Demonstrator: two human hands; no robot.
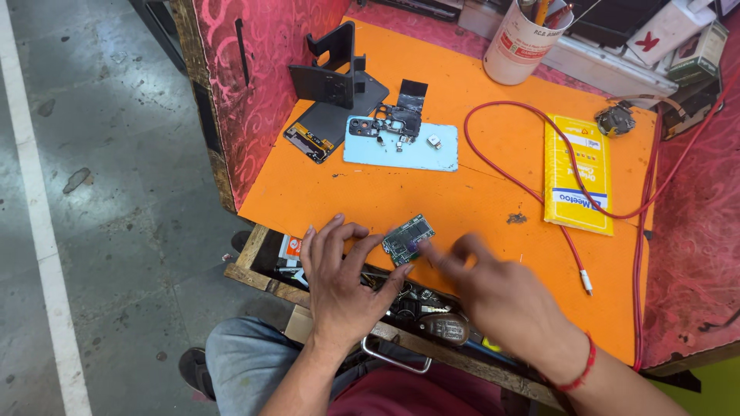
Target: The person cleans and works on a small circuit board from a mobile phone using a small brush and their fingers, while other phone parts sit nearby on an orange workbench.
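Note:
A small green circuit board (409,238) lies near the front edge of the orange mat (432,192). My left hand (344,277) rests flat just left of the board, fingers spread, thumb tip against its front corner. From the right, my right hand (493,289) reaches in, blurred, with its fingertips touching the board's right edge. Whether it pinches something small is unclear.
A light blue phone back cover (401,146) with small parts and a dark frame piece lies mid-mat. A black phone stand (333,73) and dark panel sit behind it. A red cable (532,185), yellow packet (578,173), white cup (520,42) and an open drawer of tools (432,312) are nearby.

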